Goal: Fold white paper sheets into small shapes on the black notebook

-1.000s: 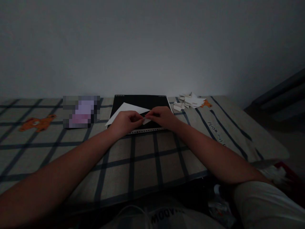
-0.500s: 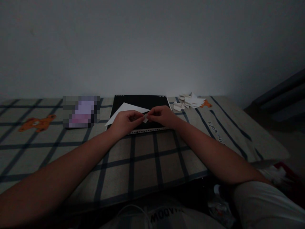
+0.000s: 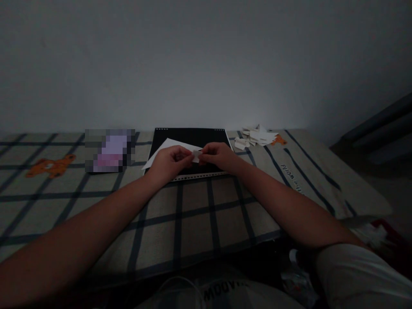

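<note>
Between my two hands is a small white piece of paper [image 3: 196, 156]. My left hand [image 3: 169, 163] pinches its left side between thumb and fingers. At the other side, the fingertips of my right hand [image 3: 218, 155] are closed on it. Both hands are over a black spiral-bound pad [image 3: 189, 134] with a punched white edge. A larger white sheet [image 3: 164, 148] lies slanted on the pad, partly hidden behind my left hand.
To the right of the pad is a heap of white paper scraps [image 3: 259, 136]. A phone [image 3: 111, 151], its screen blurred, lies on the left. The checked tablecloth [image 3: 193, 214] covers the table, which meets a wall [image 3: 206, 64] at the back.
My left fingers have shifted slightly back to the left, and more of the small piece of paper shows between the fingertips. The right hand has hardly moved.
</note>
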`<control>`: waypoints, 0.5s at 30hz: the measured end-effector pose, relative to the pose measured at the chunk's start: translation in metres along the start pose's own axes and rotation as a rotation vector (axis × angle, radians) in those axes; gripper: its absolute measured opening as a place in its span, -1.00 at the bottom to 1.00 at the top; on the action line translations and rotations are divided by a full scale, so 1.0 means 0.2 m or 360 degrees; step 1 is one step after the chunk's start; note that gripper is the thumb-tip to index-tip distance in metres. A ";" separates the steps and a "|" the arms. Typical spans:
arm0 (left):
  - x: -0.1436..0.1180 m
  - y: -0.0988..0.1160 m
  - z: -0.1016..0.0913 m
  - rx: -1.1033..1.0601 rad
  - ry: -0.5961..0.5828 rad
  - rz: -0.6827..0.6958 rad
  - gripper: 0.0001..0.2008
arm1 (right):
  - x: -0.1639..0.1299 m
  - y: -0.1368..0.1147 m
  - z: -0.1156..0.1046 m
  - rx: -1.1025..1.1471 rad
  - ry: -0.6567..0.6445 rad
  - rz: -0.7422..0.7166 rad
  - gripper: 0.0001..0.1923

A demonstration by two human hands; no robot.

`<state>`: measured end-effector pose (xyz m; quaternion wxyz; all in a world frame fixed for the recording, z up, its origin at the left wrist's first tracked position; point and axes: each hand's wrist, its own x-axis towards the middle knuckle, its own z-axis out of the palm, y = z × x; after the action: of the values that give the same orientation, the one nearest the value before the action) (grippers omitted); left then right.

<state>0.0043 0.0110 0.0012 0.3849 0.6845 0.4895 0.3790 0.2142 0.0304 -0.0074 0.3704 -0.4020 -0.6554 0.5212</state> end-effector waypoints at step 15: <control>0.00 -0.01 0.00 0.0140 0.0045 0.0119 -0.69 | 0.01 0.02 0.00 -0.0007 -0.0010 -0.0085 -0.76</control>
<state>0.0029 0.0106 -0.0005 0.3332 0.7131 0.4852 0.3808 0.2145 0.0321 -0.0121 0.3811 -0.3835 -0.6682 0.5110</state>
